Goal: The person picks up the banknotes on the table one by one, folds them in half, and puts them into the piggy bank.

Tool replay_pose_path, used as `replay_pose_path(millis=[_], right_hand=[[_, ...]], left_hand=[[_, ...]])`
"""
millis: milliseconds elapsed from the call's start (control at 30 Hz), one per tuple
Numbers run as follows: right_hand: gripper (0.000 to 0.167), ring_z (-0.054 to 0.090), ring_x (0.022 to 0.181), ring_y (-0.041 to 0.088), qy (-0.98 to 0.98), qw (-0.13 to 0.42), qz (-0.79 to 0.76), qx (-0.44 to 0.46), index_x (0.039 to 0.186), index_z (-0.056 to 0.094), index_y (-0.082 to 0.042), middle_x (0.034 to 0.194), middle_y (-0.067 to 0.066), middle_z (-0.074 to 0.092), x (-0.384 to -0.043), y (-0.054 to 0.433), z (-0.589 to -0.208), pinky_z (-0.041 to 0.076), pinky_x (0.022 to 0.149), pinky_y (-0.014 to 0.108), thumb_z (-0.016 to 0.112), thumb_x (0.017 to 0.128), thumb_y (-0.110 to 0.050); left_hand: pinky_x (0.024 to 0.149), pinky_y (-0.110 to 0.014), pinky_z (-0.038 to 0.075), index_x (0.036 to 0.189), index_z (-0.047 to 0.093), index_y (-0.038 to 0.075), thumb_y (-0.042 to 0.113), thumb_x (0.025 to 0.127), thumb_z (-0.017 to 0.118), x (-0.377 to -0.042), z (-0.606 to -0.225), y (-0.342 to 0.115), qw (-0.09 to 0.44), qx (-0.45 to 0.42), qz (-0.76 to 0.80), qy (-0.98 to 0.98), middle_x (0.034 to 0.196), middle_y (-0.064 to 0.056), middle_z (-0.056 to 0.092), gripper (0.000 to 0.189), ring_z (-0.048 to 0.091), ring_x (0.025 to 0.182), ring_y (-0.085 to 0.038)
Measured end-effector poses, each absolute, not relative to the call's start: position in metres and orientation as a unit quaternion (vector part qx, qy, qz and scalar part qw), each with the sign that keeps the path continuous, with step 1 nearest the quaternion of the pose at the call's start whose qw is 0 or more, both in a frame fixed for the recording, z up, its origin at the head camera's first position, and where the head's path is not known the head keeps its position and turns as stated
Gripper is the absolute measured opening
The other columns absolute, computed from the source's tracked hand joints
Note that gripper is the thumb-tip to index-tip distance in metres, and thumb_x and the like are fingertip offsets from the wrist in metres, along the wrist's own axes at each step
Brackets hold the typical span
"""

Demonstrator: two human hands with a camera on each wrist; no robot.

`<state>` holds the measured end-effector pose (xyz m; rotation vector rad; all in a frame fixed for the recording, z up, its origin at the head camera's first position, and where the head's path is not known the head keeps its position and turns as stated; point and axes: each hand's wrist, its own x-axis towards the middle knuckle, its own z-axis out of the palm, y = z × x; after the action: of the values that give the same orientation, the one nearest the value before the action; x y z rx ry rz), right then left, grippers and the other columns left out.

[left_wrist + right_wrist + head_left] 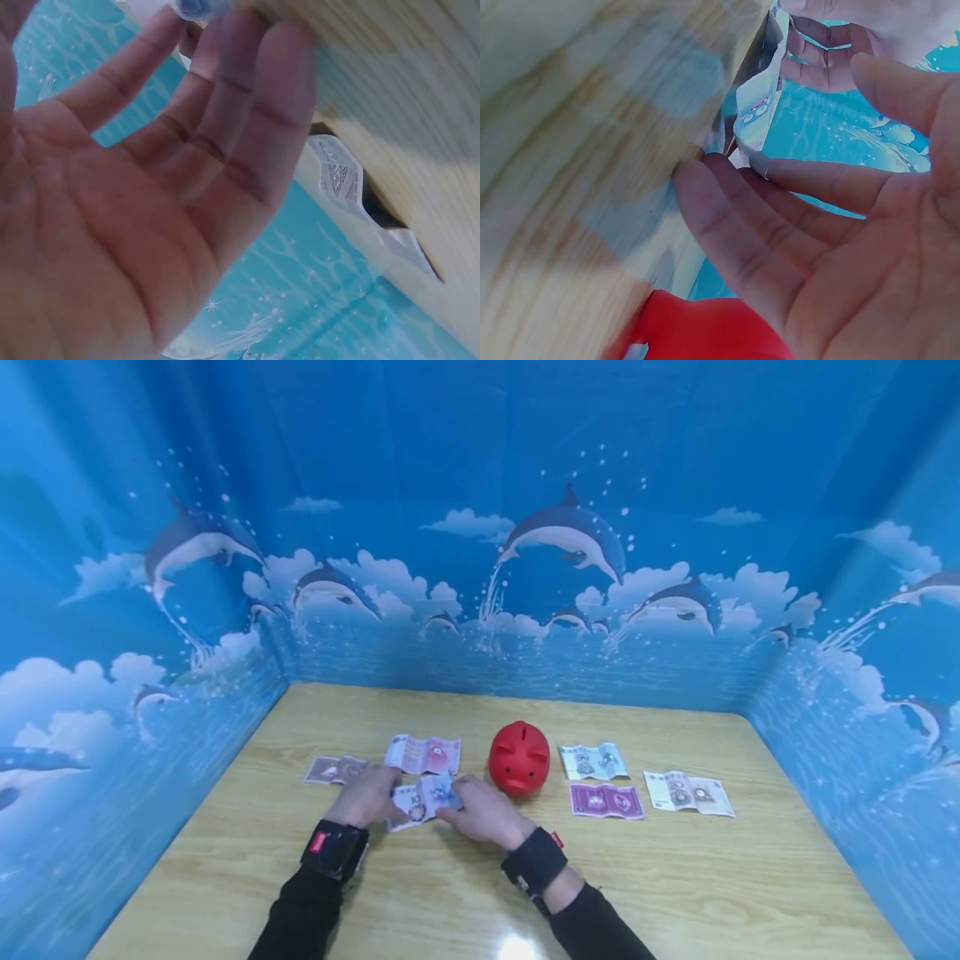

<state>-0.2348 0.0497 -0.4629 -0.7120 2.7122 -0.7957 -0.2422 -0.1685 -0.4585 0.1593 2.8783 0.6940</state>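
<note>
A creased, bluish-violet banknote (420, 802) lies between the two hands in the head view. My left hand (367, 797) is at its left end, thumb and fingers spread along the edge. In the left wrist view the fingers (247, 127) reach forward almost straight. My right hand (486, 810) is at the note's right end. The right wrist view has these fingers (742, 232) extended to the table, tips right at the note's edge, with the thumb standing apart. Behind the left hand lie a brownish note (333, 770) and a pink note (423, 755).
Just beyond the right hand stands a red piggy bank (519, 758). Further right lie a pale green note (594, 762), a purple note (606, 801) and a cream note (690, 793). A blue dolphin-print curtain (480, 635) borders the wooden table (675, 885) behind and at both sides.
</note>
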Motion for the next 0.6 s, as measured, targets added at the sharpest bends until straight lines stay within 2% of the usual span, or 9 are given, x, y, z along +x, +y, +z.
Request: replay_pose_path(millis=[200,267,433,500,600], right_hand=[[0.048,0.053,0.086,0.011,0.915,0.1,-0.313,-0.235,0.131,0.06,-0.003,0.109,0.008,0.063,-0.235,0.048,-0.466,0.049,0.074,0.025,0.066,0.093,-0.032],[0.043,0.055,0.085,0.012,0.911,0.062,-0.329,-0.239,0.129,0.061,-0.002,0.11,0.009,0.065,-0.235,0.047,-0.465,0.05,0.073,0.024,0.067,0.093,-0.024],[0.03,0.069,0.086,0.017,0.897,-0.079,-0.368,-0.23,0.119,0.069,0.0,0.11,0.012,0.072,-0.24,0.046,-0.458,0.057,0.074,0.025,0.068,0.089,-0.004],[0.03,0.072,0.087,0.018,0.889,-0.104,-0.388,-0.218,0.118,0.069,-0.001,0.112,0.013,0.072,-0.242,0.045,-0.456,0.058,0.074,0.026,0.068,0.088,-0.002],[0.039,0.072,0.085,0.019,0.877,-0.117,-0.417,-0.206,0.127,0.063,-0.003,0.111,0.013,0.072,-0.243,0.046,-0.455,0.058,0.072,0.025,0.068,0.088,-0.001]], left_hand=[[0.061,-0.031,0.04,0.082,0.059,0.008,0.013,0.077,0.078,-0.239,-0.462,-0.172,0.027,0.081,0.223,0.971,0.071,-0.001,0.055,0.021,0.05,0.067,-0.017],[0.058,-0.029,0.038,0.08,0.056,0.009,0.012,0.082,0.074,-0.239,-0.461,-0.173,0.013,0.085,0.243,0.966,0.068,0.0,0.052,0.018,0.048,0.064,-0.016],[0.052,-0.029,0.037,0.086,0.056,0.01,0.012,0.089,0.067,-0.243,-0.447,-0.17,0.002,0.085,0.323,0.943,0.068,-0.001,0.052,0.012,0.048,0.059,-0.015],[0.051,-0.029,0.038,0.089,0.058,0.01,0.012,0.09,0.066,-0.244,-0.441,-0.169,-0.001,0.08,0.333,0.94,0.069,-0.002,0.053,0.008,0.049,0.06,-0.016],[0.055,-0.029,0.039,0.094,0.061,0.011,0.013,0.092,0.065,-0.246,-0.435,-0.169,-0.006,0.066,0.321,0.945,0.073,-0.003,0.057,0.005,0.051,0.063,-0.016]])
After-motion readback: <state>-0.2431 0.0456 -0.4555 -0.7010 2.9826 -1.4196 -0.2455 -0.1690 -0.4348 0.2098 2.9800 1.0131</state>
